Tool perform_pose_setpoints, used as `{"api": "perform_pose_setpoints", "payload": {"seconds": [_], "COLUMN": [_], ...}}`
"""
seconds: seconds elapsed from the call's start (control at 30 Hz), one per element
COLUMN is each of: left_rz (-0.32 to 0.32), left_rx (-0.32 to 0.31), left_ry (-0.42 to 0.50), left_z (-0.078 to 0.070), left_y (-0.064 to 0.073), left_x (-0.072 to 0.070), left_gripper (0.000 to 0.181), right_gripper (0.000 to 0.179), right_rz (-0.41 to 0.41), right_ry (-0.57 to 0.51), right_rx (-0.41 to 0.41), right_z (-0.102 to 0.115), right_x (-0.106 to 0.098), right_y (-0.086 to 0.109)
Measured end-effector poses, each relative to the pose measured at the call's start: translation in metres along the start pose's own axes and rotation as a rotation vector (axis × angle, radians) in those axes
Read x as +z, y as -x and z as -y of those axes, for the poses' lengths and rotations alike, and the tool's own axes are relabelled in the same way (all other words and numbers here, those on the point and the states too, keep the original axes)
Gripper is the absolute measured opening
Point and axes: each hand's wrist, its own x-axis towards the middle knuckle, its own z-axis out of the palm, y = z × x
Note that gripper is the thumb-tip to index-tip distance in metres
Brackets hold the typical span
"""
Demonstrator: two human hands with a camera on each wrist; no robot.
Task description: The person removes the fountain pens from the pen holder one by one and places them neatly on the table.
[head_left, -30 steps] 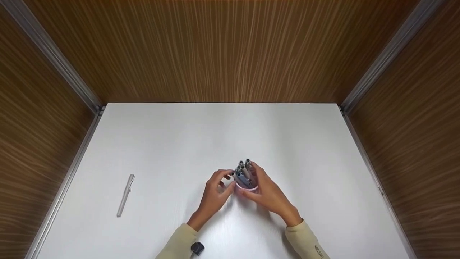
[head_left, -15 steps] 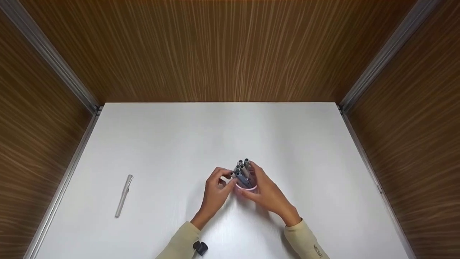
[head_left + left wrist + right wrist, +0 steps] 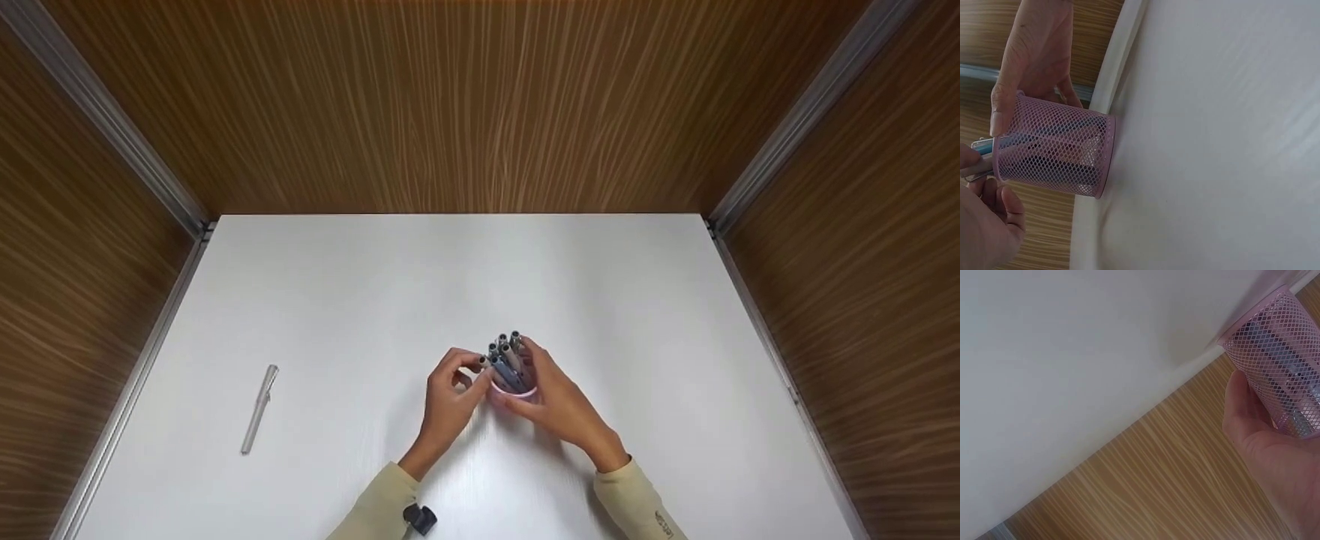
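Observation:
A pink mesh pen cup point(image 3: 1055, 146) stands upright on the white table with several pens point(image 3: 511, 367) in it. My right hand point(image 3: 559, 394) grips the cup from the right, its thumb at the near side of the rim. At the cup's left edge, my left hand point(image 3: 450, 397) pinches the top of one pale pen point(image 3: 484, 361) between thumb and index finger. That pen's lower part is inside the cup. In the right wrist view, pens show through the mesh cup point(image 3: 1278, 354), and the right hand point(image 3: 1269, 450) wraps its side.
A lone silver-white pen point(image 3: 259, 409) with a clip lies on the white table point(image 3: 360, 300) at the left. Brown wood-grain panels point(image 3: 465, 105) enclose the table at the back and both sides, with metal rails at the corners.
The left thumb and index finger have closed on the pale pen at the cup's left edge. The right hand and the cup have stayed in nearly the same place.

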Motion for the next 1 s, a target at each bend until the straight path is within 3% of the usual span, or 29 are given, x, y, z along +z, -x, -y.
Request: {"api": "perform_pose_setpoints", "payload": {"seconds": [0.53,1.0], "left_rz": [-0.021,-0.108], "left_rx": [0.015,0.075], "left_ry": [0.090,0.008], "left_z": [-0.012,-0.028], "left_y": [0.001,-0.005], "left_x": [-0.001,0.004], "left_gripper": [0.025,0.029], "right_gripper": [0.108,0.107], "right_rz": [0.018,0.020], "right_ry": [0.001,-0.007], "right_rx": [0.020,0.021], "right_z": [0.000,0.001], "right_x": [0.000,0.000], "right_y": [0.000,-0.001]}}
